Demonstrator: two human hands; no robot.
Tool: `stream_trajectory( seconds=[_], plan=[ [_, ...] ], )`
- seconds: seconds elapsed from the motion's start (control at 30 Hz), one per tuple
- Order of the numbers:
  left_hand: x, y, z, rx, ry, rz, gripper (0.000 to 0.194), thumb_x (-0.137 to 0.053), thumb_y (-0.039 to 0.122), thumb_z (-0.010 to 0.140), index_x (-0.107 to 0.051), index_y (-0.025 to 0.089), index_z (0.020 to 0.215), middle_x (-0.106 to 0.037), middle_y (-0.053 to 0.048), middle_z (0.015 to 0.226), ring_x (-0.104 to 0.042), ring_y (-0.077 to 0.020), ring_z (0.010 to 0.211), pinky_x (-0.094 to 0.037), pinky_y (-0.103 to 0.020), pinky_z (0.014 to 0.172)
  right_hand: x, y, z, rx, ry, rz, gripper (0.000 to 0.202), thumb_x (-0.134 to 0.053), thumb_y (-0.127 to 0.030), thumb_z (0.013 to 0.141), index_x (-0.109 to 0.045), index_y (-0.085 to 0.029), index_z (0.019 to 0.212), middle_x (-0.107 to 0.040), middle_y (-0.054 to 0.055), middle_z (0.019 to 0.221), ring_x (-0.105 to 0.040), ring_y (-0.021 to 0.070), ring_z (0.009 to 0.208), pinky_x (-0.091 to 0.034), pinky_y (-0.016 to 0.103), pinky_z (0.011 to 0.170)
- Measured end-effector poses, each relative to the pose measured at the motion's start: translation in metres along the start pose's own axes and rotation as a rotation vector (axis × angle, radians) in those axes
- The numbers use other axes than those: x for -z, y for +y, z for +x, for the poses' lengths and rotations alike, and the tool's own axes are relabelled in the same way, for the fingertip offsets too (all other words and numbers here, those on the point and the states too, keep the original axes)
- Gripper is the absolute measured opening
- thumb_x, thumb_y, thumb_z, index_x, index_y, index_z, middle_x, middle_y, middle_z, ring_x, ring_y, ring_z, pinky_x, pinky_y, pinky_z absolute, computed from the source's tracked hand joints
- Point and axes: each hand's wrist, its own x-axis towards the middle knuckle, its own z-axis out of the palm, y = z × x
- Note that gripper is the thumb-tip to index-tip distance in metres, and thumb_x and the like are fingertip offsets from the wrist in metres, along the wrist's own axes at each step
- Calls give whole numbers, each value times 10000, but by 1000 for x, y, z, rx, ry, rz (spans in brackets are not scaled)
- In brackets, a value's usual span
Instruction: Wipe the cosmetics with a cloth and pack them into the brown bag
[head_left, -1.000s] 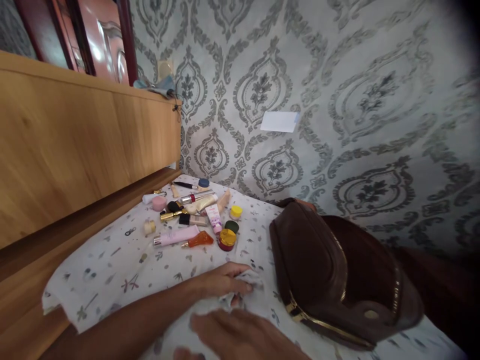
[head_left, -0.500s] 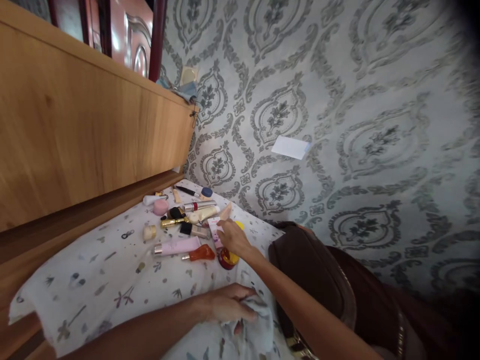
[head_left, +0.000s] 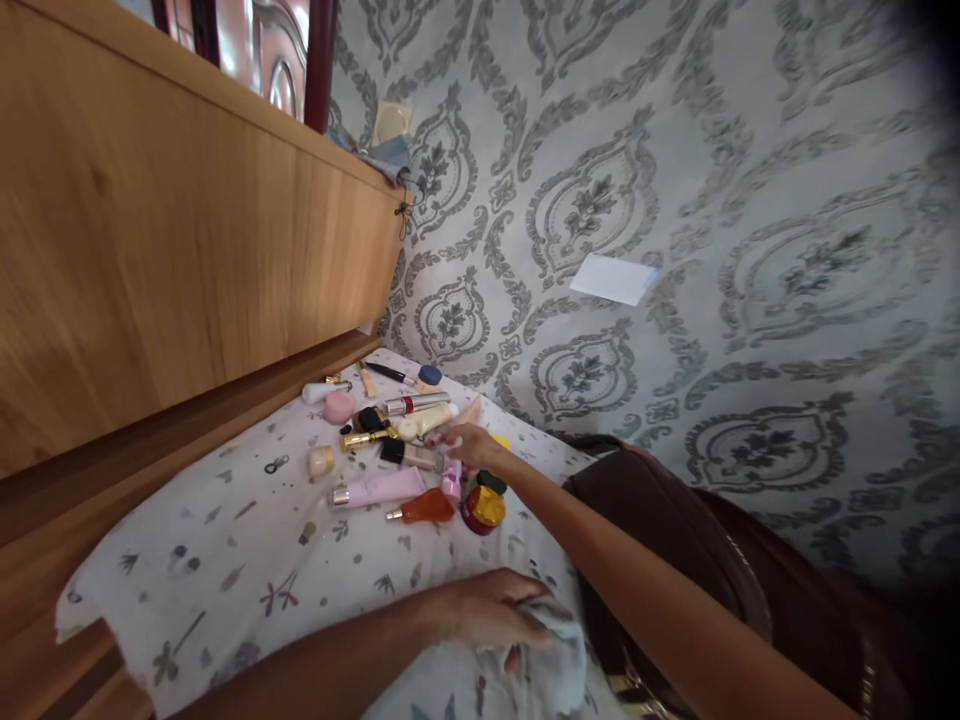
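My left hand is closed on a pale grey-blue cloth, low in the view over the sheet. Farther out, my right hand reaches in among the cosmetics, its fingers bent over the far end of a small pink-and-white box. The fingers hide part of that box. Close by are a foundation bottle with a black cap, a cream tube, an orange bottle and a red jar with a yellow top. A dark green piece lies beside the jar.
A lilac tube, a small cream jar and a pink round container lie on the patterned sheet. A brown bag stands at the right. A wooden panel and the papered wall bound the space.
The view has shifted, so the scene sits farther right. My right hand has moved slightly left over the pink-and-white box, uncovering the dark green piece. My left hand still holds the cloth.
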Motion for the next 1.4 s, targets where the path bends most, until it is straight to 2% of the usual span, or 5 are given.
stream_trajectory(
  seconds=[0.2, 0.53, 0.77, 1.03, 1.4],
  plan=[
    [1, 1, -1, 7, -22, -3, 182, -676, 180, 722, -617, 154, 892, -525, 44, 709, -476, -53, 452, -389, -198, 485, 3, -22, -1, 76, 173, -95, 212, -582, -190, 890, -698, -149, 1063, -631, 156, 1191, -573, 281, 1132, -474, 348, 882],
    [-1, 6, 0, -25, -19, 38, 454, -627, 132, 709, -689, 183, 1156, -555, 7, 798, -477, -54, 472, -394, -200, 470, -8, -89, 18, 315, 228, -199, 249, -536, -241, 927, -729, -117, 1022, -685, 170, 1105, -556, 283, 1140, -381, 350, 992],
    [-1, 15, -6, 34, -4, 97, 488, -639, 157, 712, -686, 216, 1195, -597, 0, 830, -498, -63, 468, -395, -212, 499, -4, -90, 21, 270, 201, -240, 225, -502, -181, 952, -708, -104, 1000, -686, 157, 1121, -597, 247, 1115, -425, 362, 982],
    [-1, 15, -6, 45, 6, 97, 457, -658, 182, 707, -680, 186, 1164, -582, 15, 773, -492, -61, 449, -386, -203, 500, 2, -90, 27, 156, 163, -201, 238, -572, -351, 964, -669, -146, 1032, -690, 75, 1091, -649, 208, 1036, -513, 419, 916],
    [-1, 21, -7, 121, 19, 99, 419, -664, 164, 736, -672, 183, 1154, -564, 31, 738, -513, -65, 488, -405, -189, 519, -2, -91, 43, 113, 232, -50, 254, -495, -216, 926, -735, -155, 982, -731, 160, 1061, -668, 258, 1008, -450, 291, 769]
  ],
)
